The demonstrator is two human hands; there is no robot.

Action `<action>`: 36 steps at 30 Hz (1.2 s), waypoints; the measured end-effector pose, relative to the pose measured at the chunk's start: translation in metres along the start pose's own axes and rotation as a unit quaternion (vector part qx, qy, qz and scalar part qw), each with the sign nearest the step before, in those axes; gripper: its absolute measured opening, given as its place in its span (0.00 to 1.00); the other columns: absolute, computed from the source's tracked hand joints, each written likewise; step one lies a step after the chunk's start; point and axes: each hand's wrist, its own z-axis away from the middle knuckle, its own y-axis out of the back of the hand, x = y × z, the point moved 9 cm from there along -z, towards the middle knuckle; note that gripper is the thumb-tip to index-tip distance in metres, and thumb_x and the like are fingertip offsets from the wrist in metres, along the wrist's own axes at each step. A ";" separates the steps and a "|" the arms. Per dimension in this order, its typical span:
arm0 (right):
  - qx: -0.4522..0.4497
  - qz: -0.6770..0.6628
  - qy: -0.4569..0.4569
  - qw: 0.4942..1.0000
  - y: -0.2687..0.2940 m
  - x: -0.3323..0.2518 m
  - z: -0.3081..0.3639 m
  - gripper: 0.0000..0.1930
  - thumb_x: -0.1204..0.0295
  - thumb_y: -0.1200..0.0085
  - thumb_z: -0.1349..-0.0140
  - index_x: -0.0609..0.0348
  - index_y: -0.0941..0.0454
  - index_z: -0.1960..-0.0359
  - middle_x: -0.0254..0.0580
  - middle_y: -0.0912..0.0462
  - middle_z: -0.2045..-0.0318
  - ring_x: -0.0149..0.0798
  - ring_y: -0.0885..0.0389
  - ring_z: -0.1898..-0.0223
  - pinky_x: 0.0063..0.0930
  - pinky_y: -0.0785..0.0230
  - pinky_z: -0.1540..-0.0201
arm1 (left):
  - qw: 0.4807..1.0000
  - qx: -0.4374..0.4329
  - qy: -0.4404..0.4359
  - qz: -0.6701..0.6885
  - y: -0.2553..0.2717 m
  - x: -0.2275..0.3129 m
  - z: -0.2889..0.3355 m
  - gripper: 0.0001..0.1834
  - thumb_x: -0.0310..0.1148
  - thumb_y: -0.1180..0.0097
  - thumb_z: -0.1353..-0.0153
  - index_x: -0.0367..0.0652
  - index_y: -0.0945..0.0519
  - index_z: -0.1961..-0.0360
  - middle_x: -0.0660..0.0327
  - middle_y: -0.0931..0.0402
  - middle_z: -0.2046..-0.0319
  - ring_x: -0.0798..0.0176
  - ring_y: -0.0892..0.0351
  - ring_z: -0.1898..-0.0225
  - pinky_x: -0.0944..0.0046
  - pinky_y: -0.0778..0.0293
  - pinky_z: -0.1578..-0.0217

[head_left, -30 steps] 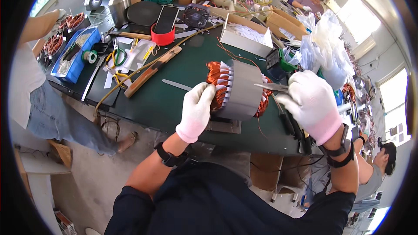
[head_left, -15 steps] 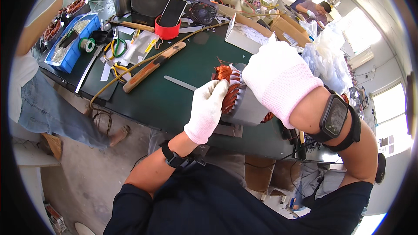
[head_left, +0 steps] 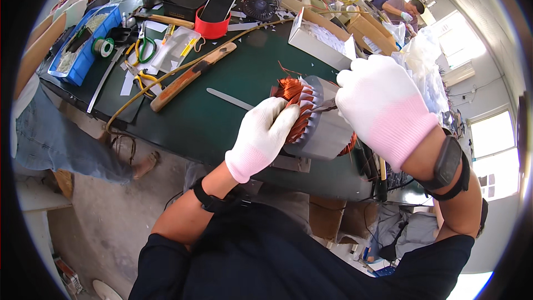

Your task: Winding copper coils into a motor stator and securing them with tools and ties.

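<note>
A motor stator (head_left: 327, 133) with a grey cylindrical body lies on the dark green table. Copper windings (head_left: 289, 88) bulge from its left end, with white insulation strips standing in the slots around them. In a white and pink glove, my left hand (head_left: 262, 128) pinches the copper winding at that end between thumb and fingers. My right hand (head_left: 380, 91), gloved alike, is closed above the stator's right side. From its fingers a dark, narrow metal tool (head_left: 326, 106) reaches toward the slots; its handle is hidden. A flat metal strip (head_left: 229, 99) lies left of the stator.
Left of the work lie a wooden mallet-like bar (head_left: 191, 78), pliers (head_left: 145, 80), green-handled scissors (head_left: 145, 50) and a blue bin (head_left: 83, 50). A phone (head_left: 220, 4) leans on a red holder. Behind stands a white box (head_left: 319, 36). One person stands at left; a co-worker (head_left: 401, 11) sits far back.
My right hand has shifted right and away from the stator, uncovering its body and the dark metal tool. My left hand keeps its pinch on the winding, slightly lower and left.
</note>
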 end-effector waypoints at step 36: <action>0.029 -0.016 0.017 0.999 -0.006 -0.022 0.010 0.03 0.70 0.41 0.48 0.53 0.17 0.76 0.36 0.22 0.69 0.41 0.22 0.57 0.37 0.29 0.55 | 0.988 -0.036 0.050 0.144 -0.011 -0.012 -0.001 0.16 0.34 0.47 0.22 0.29 0.21 0.63 0.68 0.25 0.74 0.78 0.32 0.71 0.69 0.28 0.69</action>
